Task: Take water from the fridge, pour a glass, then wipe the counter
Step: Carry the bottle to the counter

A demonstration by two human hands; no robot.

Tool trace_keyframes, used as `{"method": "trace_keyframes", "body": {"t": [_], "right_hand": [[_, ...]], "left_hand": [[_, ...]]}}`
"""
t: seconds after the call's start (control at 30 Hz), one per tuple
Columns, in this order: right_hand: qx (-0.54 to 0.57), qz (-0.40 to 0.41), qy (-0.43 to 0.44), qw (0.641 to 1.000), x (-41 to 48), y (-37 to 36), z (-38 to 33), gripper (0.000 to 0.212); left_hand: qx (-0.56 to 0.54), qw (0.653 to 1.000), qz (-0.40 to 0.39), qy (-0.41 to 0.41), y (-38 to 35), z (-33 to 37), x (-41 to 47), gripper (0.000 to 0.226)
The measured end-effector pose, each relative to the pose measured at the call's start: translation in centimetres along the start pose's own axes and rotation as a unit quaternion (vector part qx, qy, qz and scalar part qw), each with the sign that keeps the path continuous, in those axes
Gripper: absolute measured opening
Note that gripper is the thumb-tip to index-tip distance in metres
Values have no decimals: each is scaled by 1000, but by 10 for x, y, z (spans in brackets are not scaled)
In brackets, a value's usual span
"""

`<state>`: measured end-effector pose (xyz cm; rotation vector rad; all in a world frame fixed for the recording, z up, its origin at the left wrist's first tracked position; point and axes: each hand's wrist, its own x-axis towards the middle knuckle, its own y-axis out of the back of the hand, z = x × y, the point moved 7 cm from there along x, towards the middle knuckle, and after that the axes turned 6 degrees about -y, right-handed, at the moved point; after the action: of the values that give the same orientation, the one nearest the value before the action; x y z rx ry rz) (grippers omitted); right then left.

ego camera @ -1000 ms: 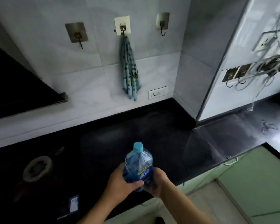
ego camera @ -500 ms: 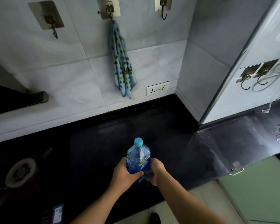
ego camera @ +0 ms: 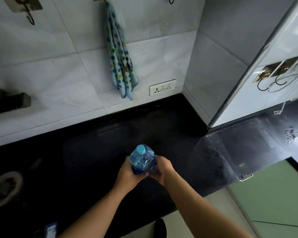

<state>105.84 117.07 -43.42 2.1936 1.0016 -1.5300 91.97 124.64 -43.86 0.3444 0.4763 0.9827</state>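
Note:
A clear blue water bottle (ego camera: 141, 160) with a light blue cap stands upright over the black counter (ego camera: 96, 152), cap on. My left hand (ego camera: 127, 174) wraps its left side and my right hand (ego camera: 162, 169) grips its right side, so both hold the lower body. The bottle's base is hidden by my fingers; I cannot tell whether it rests on the counter. A blue cloth (ego camera: 120, 59) with coloured dots hangs from a wall hook above the counter, behind the bottle.
A white wall socket (ego camera: 162, 87) sits just above the counter's back edge. A stove burner (ego camera: 4, 188) lies at the far left. Green cabinet doors (ego camera: 272, 200) with a handle stand at the right. Water marks (ego camera: 296, 138) show on the right counter.
The bottle and both hands have come lower and slightly forward toward the counter, and my view has tilted down. Both hands keep their grip.

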Motion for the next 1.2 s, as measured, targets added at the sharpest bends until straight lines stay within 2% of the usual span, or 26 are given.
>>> {"method": "trace_keyframes", "body": {"t": [0.23, 0.5, 0.67, 0.7, 0.77, 0.87, 0.93, 0.97, 1.03, 1.1, 1.2], "right_hand": [[-37, -10, -18, 999, -5, 4, -2, 24], [-118, -20, 6, 993, -13, 3, -6, 25], [-209, 5, 60, 976, -29, 6, -10, 16], [-257, 25, 99, 961, -31, 8, -13, 16], [-379, 78, 208, 898, -45, 9, -20, 15], [-561, 145, 315, 751, -73, -3, -16, 24], [-648, 174, 356, 650, -92, -18, -5, 35], [-673, 179, 372, 614, -101, -27, 3, 39], [-700, 185, 391, 568, -118, -42, 21, 44], [-718, 189, 395, 541, -135, -55, 41, 44], [-733, 196, 390, 521, -158, -65, 67, 45]], "left_hand": [[3, 1000, -11, 10, 2, 6, -1, 81], [20, 998, 1, 53, 6, 19, -13, 70], [106, 992, 14, 65, 18, 30, -31, 46], [137, 989, 14, 60, 23, 33, -36, 44], [207, 977, 10, 43, 34, 41, -45, 48], [349, 937, -15, -13, 51, 57, -60, 50], [399, 915, -23, -46, 65, 63, -72, 48], [411, 910, -25, -56, 74, 64, -80, 46], [435, 897, -35, -69, 93, 62, -96, 45], [462, 882, -51, -73, 110, 57, -116, 45], [491, 865, -67, -80, 128, 48, -145, 47]]}}
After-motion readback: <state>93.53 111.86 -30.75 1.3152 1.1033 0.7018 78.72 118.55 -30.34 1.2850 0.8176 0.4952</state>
